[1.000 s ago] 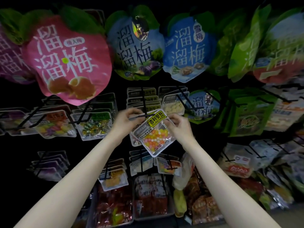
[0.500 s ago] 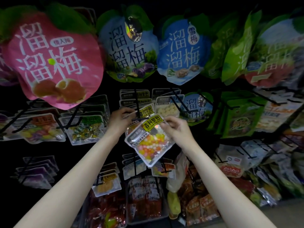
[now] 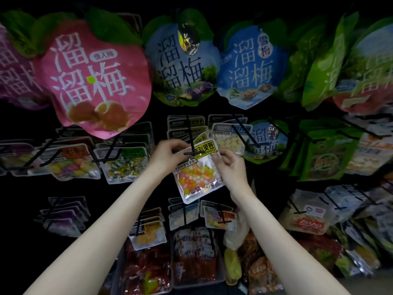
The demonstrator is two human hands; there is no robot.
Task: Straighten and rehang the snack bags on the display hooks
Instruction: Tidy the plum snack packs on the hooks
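Both hands are working at the end of a black display hook (image 3: pixel 190 136), where a clear candy bag (image 3: pixel 196 170) with a yellow label and coloured round sweets is being hung. The bag is sitting at the hook's tip, tilted, in front of a row of like bags (image 3: pixel 187 129) already hanging further back. The left hand (image 3: pixel 169 155) is pinching the bag's upper left corner beside the hook's crossbar, with fingers curled. The right hand (image 3: pixel 228 167) is grasping the bag's right edge, its thumb lying across the front face and its fingers curling behind. Neither grip is released; both are grasping the same bag.

To do this step well, the hang hole should probably be kept square to the hook while the bag is being slid back, with the two hands moving together so the header is not creasing. Whether the hole is already threaded cannot be told, since the hands and label are covering it. Once seated, the bag likely needs levelling so its label is facing forward, in line with the white-sweet bag (image 3: pixel 227 141) just to its right.
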